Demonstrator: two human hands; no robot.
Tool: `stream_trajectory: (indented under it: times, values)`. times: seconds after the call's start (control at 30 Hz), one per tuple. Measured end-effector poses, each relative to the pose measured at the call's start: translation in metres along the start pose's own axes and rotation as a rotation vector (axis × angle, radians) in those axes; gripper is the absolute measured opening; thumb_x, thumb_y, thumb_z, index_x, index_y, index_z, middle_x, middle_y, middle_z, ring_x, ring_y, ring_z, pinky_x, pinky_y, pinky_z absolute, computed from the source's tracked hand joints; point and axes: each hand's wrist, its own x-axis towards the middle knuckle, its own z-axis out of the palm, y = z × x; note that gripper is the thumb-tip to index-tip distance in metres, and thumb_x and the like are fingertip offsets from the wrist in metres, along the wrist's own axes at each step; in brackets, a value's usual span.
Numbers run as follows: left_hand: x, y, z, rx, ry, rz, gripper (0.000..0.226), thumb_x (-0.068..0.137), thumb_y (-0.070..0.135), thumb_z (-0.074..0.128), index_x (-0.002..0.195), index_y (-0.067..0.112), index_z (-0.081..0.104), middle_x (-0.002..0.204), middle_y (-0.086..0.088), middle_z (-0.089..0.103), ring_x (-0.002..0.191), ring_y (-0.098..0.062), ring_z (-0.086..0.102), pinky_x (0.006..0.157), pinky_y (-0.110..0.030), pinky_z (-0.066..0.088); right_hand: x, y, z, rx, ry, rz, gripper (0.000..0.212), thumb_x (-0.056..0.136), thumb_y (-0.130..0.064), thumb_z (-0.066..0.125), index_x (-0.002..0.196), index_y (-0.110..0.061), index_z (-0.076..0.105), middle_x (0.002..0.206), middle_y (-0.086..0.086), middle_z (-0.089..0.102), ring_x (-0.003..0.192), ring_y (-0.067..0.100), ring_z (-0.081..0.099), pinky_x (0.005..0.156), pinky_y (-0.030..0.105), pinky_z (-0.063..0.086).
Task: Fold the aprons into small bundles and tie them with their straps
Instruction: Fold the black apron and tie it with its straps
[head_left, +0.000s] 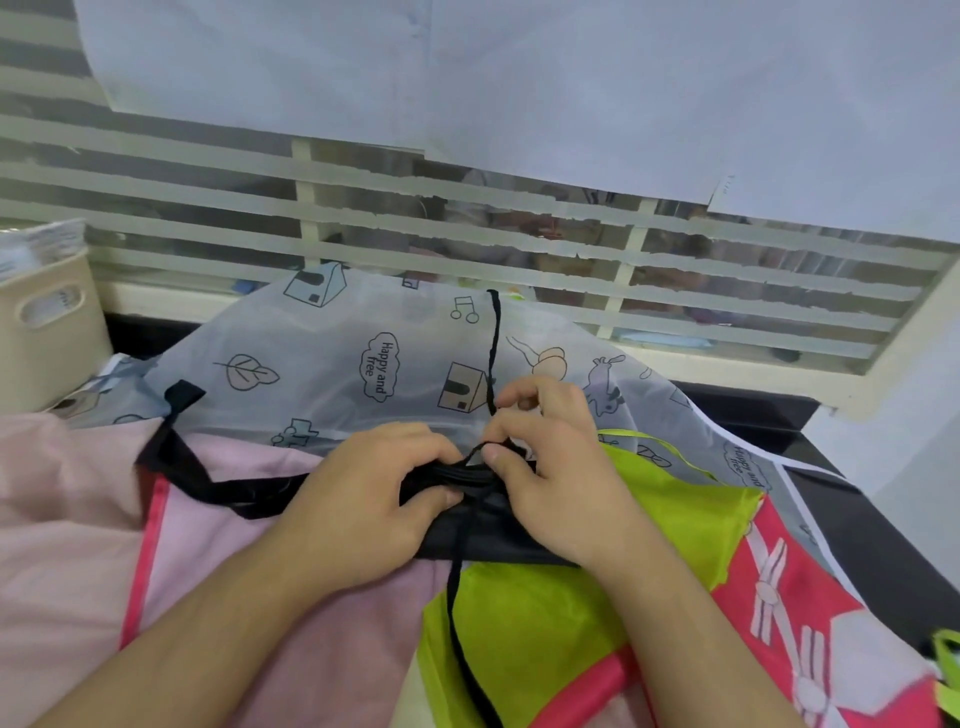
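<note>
Black fabric, folded into a small bundle (488, 535), is seen at the centre of the pile, resting across a pink apron (260, 571) and a lime-green apron (545, 623). The bundle is gripped at its left end by the left hand (363, 499), whose fingers are curled round it. A black strap (457, 597) is pinched above the bundle by the right hand (550, 467), thumb and fingers closed on it; one length is shown running up over a translucent printed apron (322, 364), another hanging down across the lime-green apron. A second black strap (208, 483) is laid to the left over the pink apron. A red-and-white patterned apron (789, 597) is shown at the right, and a cream basket (47, 322) at the far left, beside a slatted window (467, 218)
</note>
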Motion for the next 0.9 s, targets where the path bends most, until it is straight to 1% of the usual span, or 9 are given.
stream_trajectory:
  times: [0.07, 0.17, 0.3, 0.43, 0.57, 0.7, 0.8, 0.83, 0.9]
  values:
    - [-0.001, 0.001, 0.0, 0.021, 0.02, -0.036, 0.016, 0.085, 0.044, 0.066, 0.1, 0.037, 0.068, 0.091, 0.021, 0.066, 0.09, -0.003, 0.061, 0.078, -0.033, 0.051, -0.002, -0.005, -0.003, -0.008, 0.122, -0.052, 0.009, 0.093, -0.026, 0.065, 0.084, -0.023, 0.069, 0.117, -0.015, 0.053, 0.122, 0.015, 0.041, 0.107, 0.04, 0.034]
    - [-0.001, 0.003, 0.002, 0.035, 0.041, -0.115, 0.021, 0.085, 0.052, 0.061, 0.097, 0.036, 0.066, 0.086, 0.021, 0.069, 0.083, -0.002, 0.063, 0.074, -0.036, 0.053, -0.004, -0.022, -0.01, 0.009, 0.229, -0.112, 0.015, 0.093, -0.028, 0.065, 0.079, -0.023, 0.064, 0.092, -0.017, 0.057, 0.105, 0.011, 0.048, 0.097, 0.033, 0.035]
    - [0.001, 0.001, 0.002, -0.118, 0.113, -0.244, 0.007, 0.089, 0.038, 0.069, 0.088, 0.032, 0.067, 0.079, 0.018, 0.074, 0.076, -0.003, 0.068, 0.071, -0.036, 0.055, -0.013, -0.044, -0.01, 0.297, 0.013, -0.056, 0.019, 0.096, -0.025, 0.063, 0.077, -0.019, 0.066, 0.068, -0.006, 0.059, 0.071, 0.006, 0.053, 0.067, 0.026, 0.042]
    - [0.009, -0.006, -0.002, -0.357, 0.24, -0.404, 0.009, 0.091, 0.022, 0.076, 0.083, 0.023, 0.071, 0.07, 0.009, 0.076, 0.059, -0.002, 0.065, 0.059, -0.019, 0.047, -0.017, -0.049, -0.001, 0.352, -0.181, 0.057, 0.019, 0.096, -0.015, 0.063, 0.079, -0.012, 0.069, 0.047, -0.005, 0.043, 0.049, 0.01, 0.032, 0.05, 0.018, 0.026]
    - [0.013, -0.009, -0.008, -0.594, 0.283, -0.505, 0.003, 0.093, 0.017, 0.076, 0.09, 0.019, 0.075, 0.078, 0.001, 0.08, 0.077, -0.021, 0.076, 0.071, -0.035, 0.059, -0.011, -0.042, -0.002, 0.327, -0.19, 0.227, 0.021, 0.099, -0.017, 0.06, 0.08, -0.015, 0.067, 0.046, -0.006, 0.054, 0.044, 0.006, 0.044, 0.052, 0.022, 0.038]
    - [0.01, -0.011, -0.011, -0.816, 0.167, -0.497, 0.008, 0.093, 0.013, 0.076, 0.099, 0.018, 0.08, 0.092, -0.014, 0.08, 0.078, -0.044, 0.07, 0.067, -0.04, 0.053, -0.014, -0.039, -0.006, 0.339, -0.273, 0.281, 0.02, 0.104, -0.018, 0.053, 0.108, -0.031, 0.068, 0.05, 0.005, 0.064, 0.043, 0.006, 0.051, 0.052, 0.017, 0.043]
    - [0.006, -0.014, -0.011, -0.931, 0.041, -0.451, 0.024, 0.082, 0.021, 0.081, 0.106, 0.019, 0.08, 0.108, -0.029, 0.073, 0.091, -0.043, 0.061, 0.085, -0.07, 0.046, -0.015, -0.038, -0.008, 0.472, -0.256, 0.346, 0.024, 0.104, -0.016, 0.057, 0.12, -0.034, 0.056, 0.056, 0.013, 0.068, 0.045, 0.014, 0.051, 0.049, 0.022, 0.042]
    - [0.006, -0.014, -0.011, -0.938, 0.01, -0.436, 0.028, 0.081, 0.022, 0.081, 0.109, 0.018, 0.08, 0.112, -0.029, 0.073, 0.095, -0.043, 0.063, 0.091, -0.073, 0.045, -0.015, -0.037, -0.009, 0.537, -0.244, 0.381, 0.027, 0.103, -0.016, 0.059, 0.121, -0.036, 0.053, 0.059, 0.016, 0.069, 0.044, 0.017, 0.049, 0.046, 0.022, 0.04]
    - [0.004, -0.013, -0.013, -0.944, -0.039, -0.392, 0.032, 0.082, 0.018, 0.085, 0.113, 0.018, 0.079, 0.114, -0.022, 0.076, 0.104, -0.04, 0.069, 0.096, -0.062, 0.05, -0.015, -0.037, -0.011, 0.652, -0.237, 0.441, 0.033, 0.103, -0.015, 0.062, 0.122, -0.039, 0.05, 0.064, 0.022, 0.07, 0.037, 0.02, 0.042, 0.04, 0.022, 0.033]
